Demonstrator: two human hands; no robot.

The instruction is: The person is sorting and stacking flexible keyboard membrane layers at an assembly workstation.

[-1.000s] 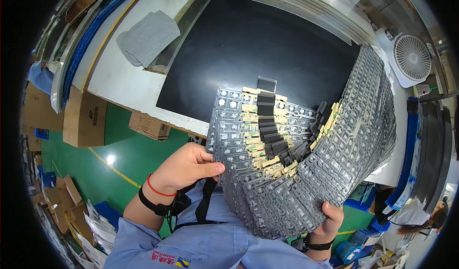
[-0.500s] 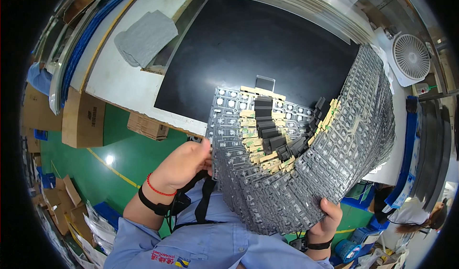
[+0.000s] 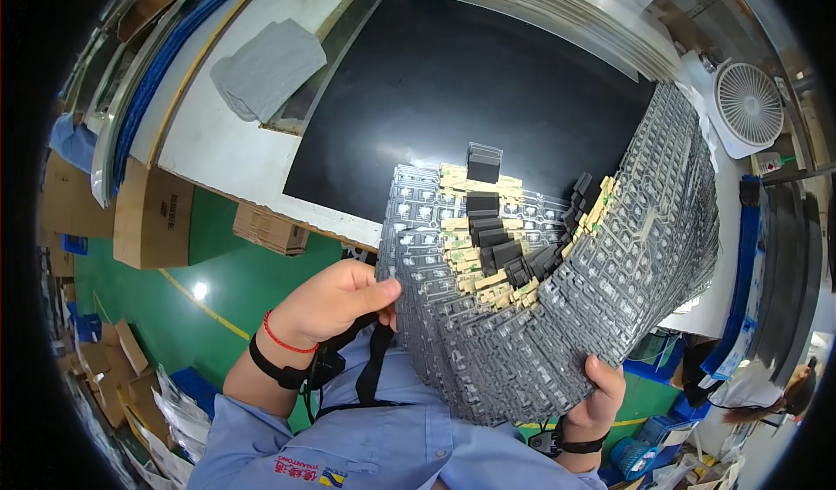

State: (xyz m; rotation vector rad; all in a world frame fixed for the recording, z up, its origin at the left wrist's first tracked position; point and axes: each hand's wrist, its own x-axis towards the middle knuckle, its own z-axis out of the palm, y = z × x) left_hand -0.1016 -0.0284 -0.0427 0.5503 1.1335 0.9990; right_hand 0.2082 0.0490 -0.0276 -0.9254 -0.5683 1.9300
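Note:
A large fan of thin grey keyboard membrane sheets [image 3: 522, 351] curves from near the table's middle toward me and up the right side. Their surfaces carry rows of pale, roughly square marks. Tan strips [image 3: 455, 176] and black flat tails [image 3: 484, 166] line the inner curve. My left hand [image 3: 344, 303] pinches the fan's left edge, thumb on top and fingers mostly hidden beneath. At the lower right, my right hand [image 3: 603, 396] grips the outer edge with its thumb above; its other fingers are largely under the sheets.
A black mat [image 3: 435, 81] covers much of the white table [image 3: 226, 155]. A grey stack of flat pieces [image 3: 268, 67] lies at the far left. On the right stands a white fan [image 3: 747, 102]. Cardboard boxes [image 3: 152, 220] rest on the green floor at left.
My left thumb has shifted right and down onto the top of the sheets. Layered edges and another black tail now show at the fan's left end. My right hand stays nearly still.

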